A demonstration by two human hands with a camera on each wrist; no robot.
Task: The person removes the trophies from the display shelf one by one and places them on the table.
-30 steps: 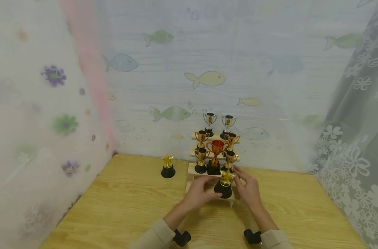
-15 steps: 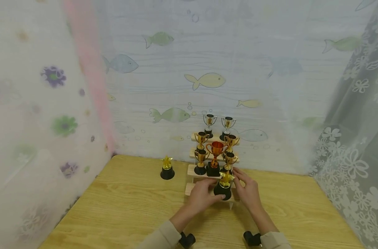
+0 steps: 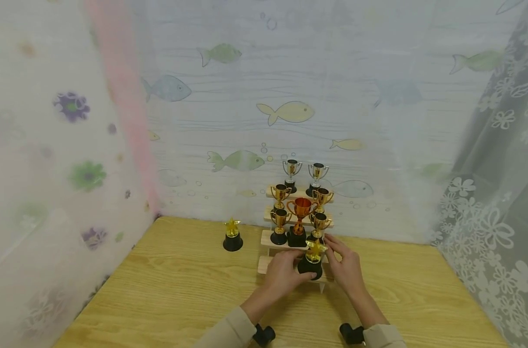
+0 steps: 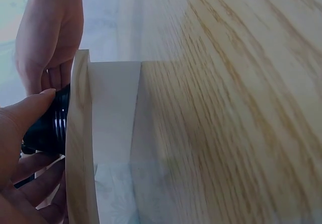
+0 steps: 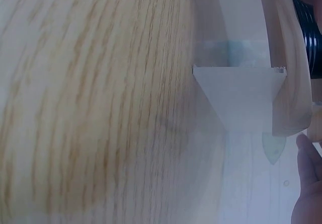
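A small star trophy [image 3: 312, 266], gold on a black base, stands upright on the lowest shelf of a tiered wooden display stand [image 3: 265, 265]. My left hand [image 3: 282, 274] holds its base, thumb in front and fingers behind. The left wrist view shows the thumb pressed on the black base [image 4: 44, 131] beside the shelf board [image 4: 80, 138]. At the stand's right side is my right hand [image 3: 346, 267], fingers extended by the shelf ends, thumb side near the trophy. In the right wrist view a fingertip [image 5: 302, 141] lies right at the shelf's end.
Higher shelves carry gold cups [image 3: 279, 220], a larger red-orange cup [image 3: 300, 210] and silver cups [image 3: 292, 169]. Another star trophy [image 3: 232, 237] stands on the wooden table [image 3: 181, 290] left of the stand. Patterned fabric [image 3: 355, 111] hangs behind and at both sides.
My left hand has shifted slightly right and down around the star trophy's base, its thumb sliding farther across the front. My right hand and the stand stay nearly where they were.
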